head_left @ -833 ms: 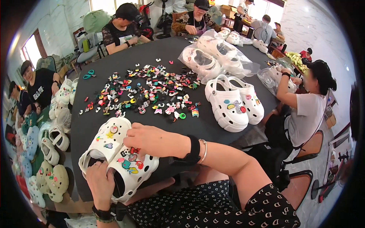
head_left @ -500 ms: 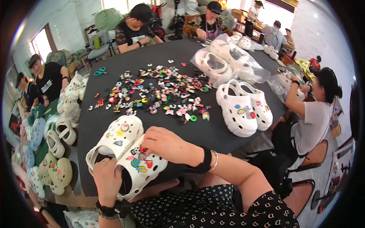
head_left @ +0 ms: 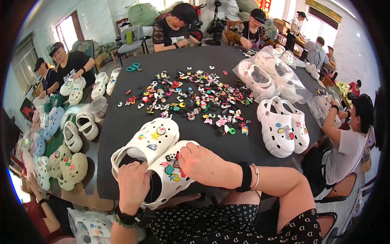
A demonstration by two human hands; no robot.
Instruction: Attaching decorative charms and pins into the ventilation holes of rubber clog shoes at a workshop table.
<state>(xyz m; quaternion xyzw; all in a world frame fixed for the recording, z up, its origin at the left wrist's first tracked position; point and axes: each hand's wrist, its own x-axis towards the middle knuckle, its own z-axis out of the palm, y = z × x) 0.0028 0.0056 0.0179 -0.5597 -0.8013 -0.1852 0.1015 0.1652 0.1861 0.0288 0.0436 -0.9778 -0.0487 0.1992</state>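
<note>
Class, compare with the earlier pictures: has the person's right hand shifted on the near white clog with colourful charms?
No. The right hand stays on the near white clog, over its charms, beside the second clog.

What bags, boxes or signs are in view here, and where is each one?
Clear plastic bag: far right of the black table, crumpled, holding white clogs.
Cardboard box: background, top right, brown.
Red sign: top edge, behind the workers.
No screens.
</note>
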